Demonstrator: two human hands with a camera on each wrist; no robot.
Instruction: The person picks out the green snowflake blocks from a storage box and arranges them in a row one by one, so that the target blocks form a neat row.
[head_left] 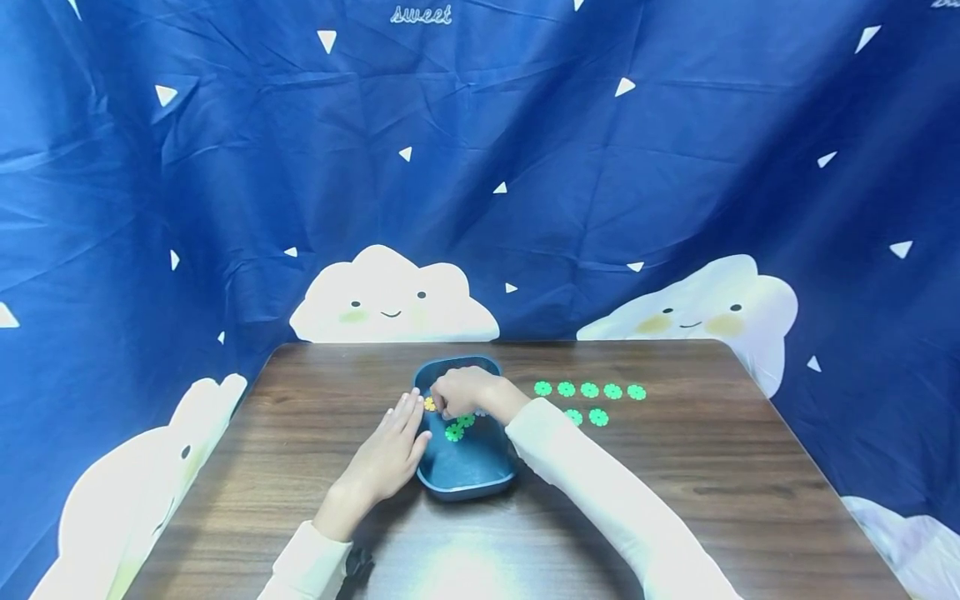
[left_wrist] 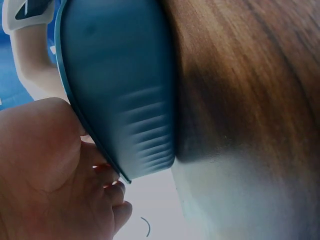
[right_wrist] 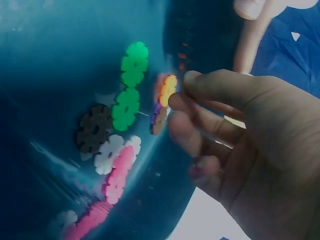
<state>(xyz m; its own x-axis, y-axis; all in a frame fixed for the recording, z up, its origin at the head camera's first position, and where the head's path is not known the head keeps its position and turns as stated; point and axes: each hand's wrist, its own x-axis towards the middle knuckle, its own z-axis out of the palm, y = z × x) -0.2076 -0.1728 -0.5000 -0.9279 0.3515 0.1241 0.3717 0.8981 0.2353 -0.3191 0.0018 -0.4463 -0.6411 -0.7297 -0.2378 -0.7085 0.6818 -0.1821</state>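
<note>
A dark blue tray point(head_left: 465, 490) sits at the table's centre with several small flower-shaped pieces in it. My right hand point(head_left: 442, 407) reaches into the tray with curled fingers. In the right wrist view its thumb and forefinger point(right_wrist: 182, 90) pinch an orange flower piece point(right_wrist: 167, 89) standing against the tray wall point(right_wrist: 60, 60). Green pieces point(right_wrist: 129, 85), a dark brown one point(right_wrist: 94, 127), white point(right_wrist: 110, 152) and pink ones point(right_wrist: 117, 175) lie on the tray floor. My left hand point(head_left: 411, 421) rests with straight fingers against the tray's left rim point(left_wrist: 115, 85).
Two rows of green flower pieces point(head_left: 589, 390) lie on the brown wooden table point(head_left: 675, 500) to the right of the tray. A blue cloth backdrop with clouds point(head_left: 480, 167) hangs behind and around the table.
</note>
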